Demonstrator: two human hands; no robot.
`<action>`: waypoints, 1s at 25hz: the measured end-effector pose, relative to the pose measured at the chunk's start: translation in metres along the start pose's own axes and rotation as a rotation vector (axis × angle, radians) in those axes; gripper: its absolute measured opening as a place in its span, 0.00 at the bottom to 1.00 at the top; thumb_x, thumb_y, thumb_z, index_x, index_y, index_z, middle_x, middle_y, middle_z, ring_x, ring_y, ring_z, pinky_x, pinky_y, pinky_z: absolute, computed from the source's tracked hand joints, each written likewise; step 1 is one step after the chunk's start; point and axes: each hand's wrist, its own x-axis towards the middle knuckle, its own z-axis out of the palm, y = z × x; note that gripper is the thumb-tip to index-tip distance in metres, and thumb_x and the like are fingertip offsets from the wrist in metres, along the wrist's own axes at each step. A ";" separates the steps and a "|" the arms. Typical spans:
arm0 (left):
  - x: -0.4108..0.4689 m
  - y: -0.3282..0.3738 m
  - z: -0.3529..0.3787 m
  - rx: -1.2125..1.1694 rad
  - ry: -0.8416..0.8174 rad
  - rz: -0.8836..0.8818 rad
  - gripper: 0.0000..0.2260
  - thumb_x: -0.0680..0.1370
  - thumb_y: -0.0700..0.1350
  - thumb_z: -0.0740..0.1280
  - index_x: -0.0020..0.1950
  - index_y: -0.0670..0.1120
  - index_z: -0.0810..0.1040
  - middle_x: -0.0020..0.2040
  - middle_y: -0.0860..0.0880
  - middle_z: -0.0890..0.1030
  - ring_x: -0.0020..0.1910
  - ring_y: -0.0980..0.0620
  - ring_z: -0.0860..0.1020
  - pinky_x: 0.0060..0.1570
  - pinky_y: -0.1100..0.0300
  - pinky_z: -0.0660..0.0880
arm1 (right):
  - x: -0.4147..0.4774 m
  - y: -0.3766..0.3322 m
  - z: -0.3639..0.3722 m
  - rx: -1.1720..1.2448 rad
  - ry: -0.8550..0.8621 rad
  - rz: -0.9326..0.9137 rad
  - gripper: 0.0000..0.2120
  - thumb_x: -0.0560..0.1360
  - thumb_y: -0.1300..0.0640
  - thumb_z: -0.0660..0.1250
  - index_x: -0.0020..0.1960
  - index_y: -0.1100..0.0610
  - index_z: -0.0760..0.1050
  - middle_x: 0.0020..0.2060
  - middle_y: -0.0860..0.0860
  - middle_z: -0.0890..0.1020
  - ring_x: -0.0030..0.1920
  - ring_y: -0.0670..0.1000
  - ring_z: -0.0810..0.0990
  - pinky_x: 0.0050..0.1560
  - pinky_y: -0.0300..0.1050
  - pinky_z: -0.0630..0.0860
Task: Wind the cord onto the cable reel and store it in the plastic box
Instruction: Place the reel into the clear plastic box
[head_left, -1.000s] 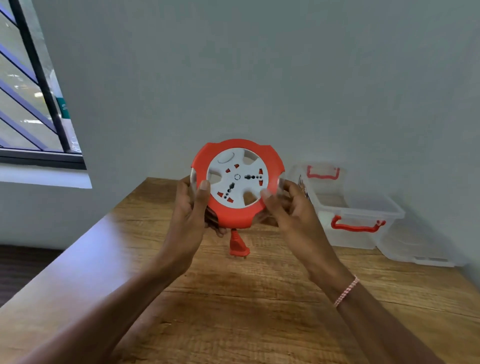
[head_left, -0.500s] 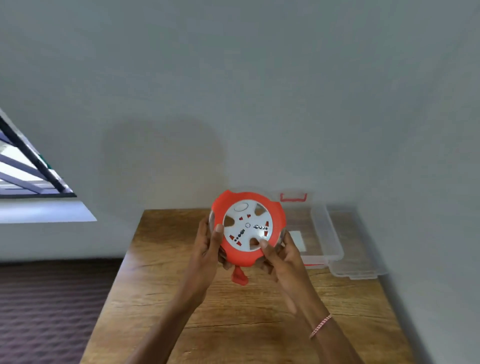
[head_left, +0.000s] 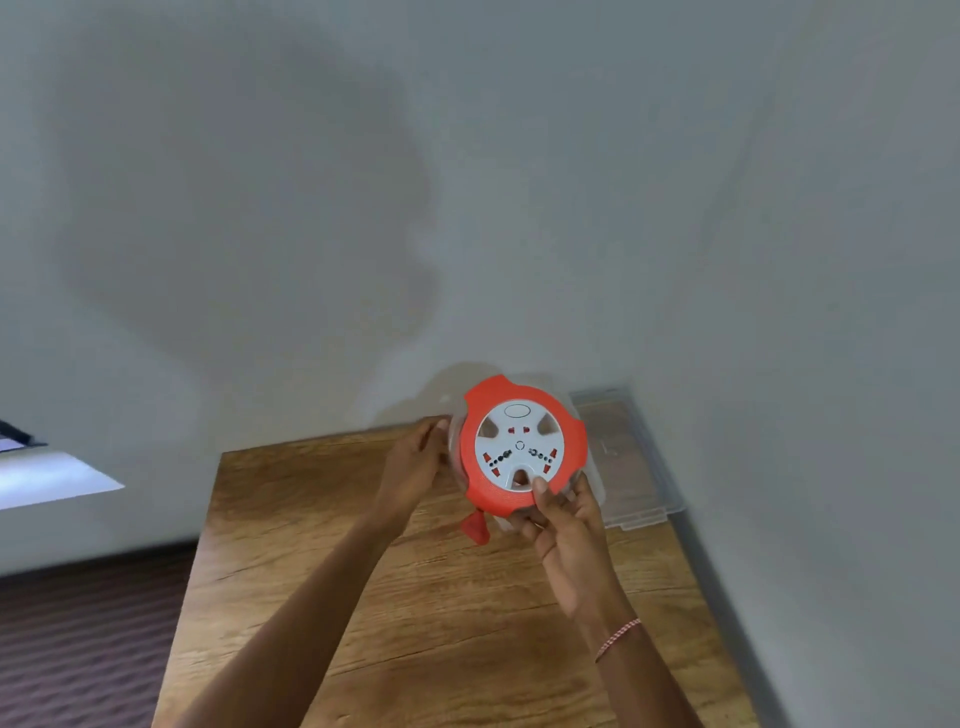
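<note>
Head view: the right hand (head_left: 566, 525) is gripping the lower rim of the orange cable reel (head_left: 522, 449), with its thumb lying on the white socket face. The left hand (head_left: 415, 462) is reaching to the reel's left edge with fingers loosely bent, and whether it is holding anything cannot be told. The reel is sitting raised over the bench (head_left: 363, 571) in front of the clear plastic box (head_left: 598, 486), its orange plug (head_left: 475, 527) is hanging below, and a clear lid (head_left: 631, 457) is lying just beside the box at the wall.
</note>
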 end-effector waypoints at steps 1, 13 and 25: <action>0.016 -0.003 0.008 0.075 -0.020 -0.026 0.12 0.89 0.49 0.61 0.62 0.51 0.84 0.54 0.49 0.89 0.52 0.47 0.88 0.53 0.51 0.84 | 0.003 -0.003 -0.007 0.016 0.014 -0.006 0.25 0.78 0.60 0.72 0.74 0.53 0.71 0.67 0.59 0.81 0.66 0.61 0.81 0.56 0.55 0.83; 0.099 -0.040 0.030 0.086 -0.042 -0.352 0.06 0.83 0.37 0.70 0.59 0.40 0.79 0.49 0.40 0.87 0.42 0.46 0.88 0.41 0.49 0.88 | 0.039 -0.017 -0.049 -0.032 0.120 0.000 0.26 0.77 0.61 0.73 0.73 0.50 0.72 0.67 0.56 0.81 0.65 0.61 0.82 0.55 0.55 0.84; -0.065 -0.127 -0.041 -0.684 0.263 -0.441 0.14 0.82 0.39 0.73 0.66 0.35 0.79 0.53 0.33 0.88 0.47 0.42 0.90 0.44 0.57 0.86 | 0.094 0.018 0.044 -0.645 -0.259 0.274 0.25 0.77 0.63 0.74 0.71 0.51 0.71 0.66 0.55 0.80 0.63 0.58 0.82 0.53 0.62 0.84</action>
